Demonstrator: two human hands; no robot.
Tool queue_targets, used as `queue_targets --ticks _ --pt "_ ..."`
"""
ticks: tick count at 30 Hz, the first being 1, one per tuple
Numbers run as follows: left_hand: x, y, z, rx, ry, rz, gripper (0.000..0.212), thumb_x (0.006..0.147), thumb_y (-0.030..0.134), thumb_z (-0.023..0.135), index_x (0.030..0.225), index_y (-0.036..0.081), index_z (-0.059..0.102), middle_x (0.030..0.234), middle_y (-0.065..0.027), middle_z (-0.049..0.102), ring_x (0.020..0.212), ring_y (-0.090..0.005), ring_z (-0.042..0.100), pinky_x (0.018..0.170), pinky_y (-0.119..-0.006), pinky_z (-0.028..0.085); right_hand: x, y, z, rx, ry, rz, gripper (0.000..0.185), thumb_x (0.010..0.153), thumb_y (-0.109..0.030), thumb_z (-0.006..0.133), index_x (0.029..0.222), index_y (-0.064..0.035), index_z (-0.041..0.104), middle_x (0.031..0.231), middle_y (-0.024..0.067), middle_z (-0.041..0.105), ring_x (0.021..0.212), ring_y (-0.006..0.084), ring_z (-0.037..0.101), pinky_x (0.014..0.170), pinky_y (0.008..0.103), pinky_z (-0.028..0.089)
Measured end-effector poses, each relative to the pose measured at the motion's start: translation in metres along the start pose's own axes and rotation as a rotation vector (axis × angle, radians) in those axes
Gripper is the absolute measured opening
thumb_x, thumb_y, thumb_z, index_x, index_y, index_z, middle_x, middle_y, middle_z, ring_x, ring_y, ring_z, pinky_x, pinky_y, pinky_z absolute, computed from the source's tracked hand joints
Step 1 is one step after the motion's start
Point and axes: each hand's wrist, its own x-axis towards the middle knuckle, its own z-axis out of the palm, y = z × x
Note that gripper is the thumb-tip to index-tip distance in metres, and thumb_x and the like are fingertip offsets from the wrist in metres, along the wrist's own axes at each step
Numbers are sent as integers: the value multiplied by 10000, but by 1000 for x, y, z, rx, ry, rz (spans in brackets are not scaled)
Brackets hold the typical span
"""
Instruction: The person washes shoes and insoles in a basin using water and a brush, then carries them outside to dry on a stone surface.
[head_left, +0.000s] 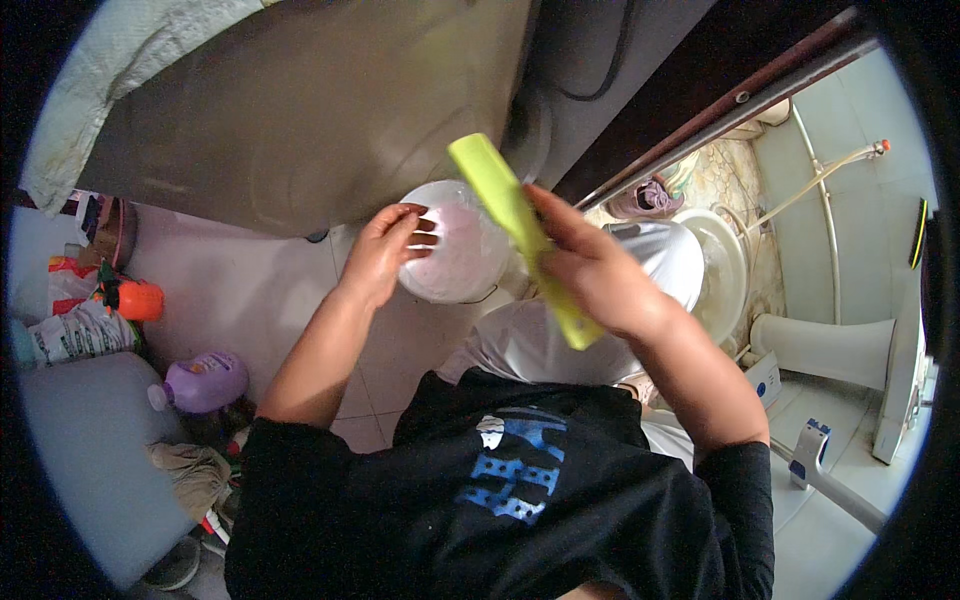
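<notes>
My right hand (589, 266) grips a long yellow-green tool (499, 191), probably plastic. It slants over the right side of a white bucket (452, 291) with a thin wire handle. Motion blurs both this hand and the tool, so its exact kind is unclear. Over the bucket's left rim is my left hand (386, 247), with its fingers apart and slightly curled around nothing. The inside of the bucket looks pale pink, but I cannot tell what it holds. My legs in light trousers (540, 345) are bent close beside it.
A large metal panel (315, 112) rises just beyond the bucket. On the left are a purple bottle (206, 382), an orange container (140, 300) and a grey cloth (191, 476). Past a dark door frame (675, 127), a white basin (724, 277) stands on the right.
</notes>
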Motion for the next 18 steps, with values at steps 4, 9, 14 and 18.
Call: queue_targets --ticks 4,9,14,18 --pt "48 -74 -55 717 19 -173 174 820 128 460 947 28 526 776 -75 561 701 -142 549 604 -274 448 -60 -36 -27 309 140 85 593 728 -144 472 1271 -2 281 885 99 489 657 116 461 561 197 378" --pt "98 -163 -45 1523 -309 -93 299 713 169 535 982 38 552 986 -184 555 932 -314 524 812 -369 408 -135 -10 -64 381 471 -107 890 559 -223 698 1241 102 226 1091 167 448 644 115 452 521 185 328" --pt "130 -238 -27 1780 -366 59 326 729 202 481 1007 45 546 1034 -178 524 963 -351 480 820 -420 374 -174 15 -89 355 762 -100 815 613 -235 686 1247 40 255 827 86 486 485 78 408 386 164 296" --pt "153 -264 -34 2015 -357 201 350 748 287 470 1018 80 552 1040 -160 518 1003 -345 446 833 -483 339 -176 24 -101 363 776 -153 755 648 -262 673 1227 37 290 717 48 477 446 61 395 365 161 301"
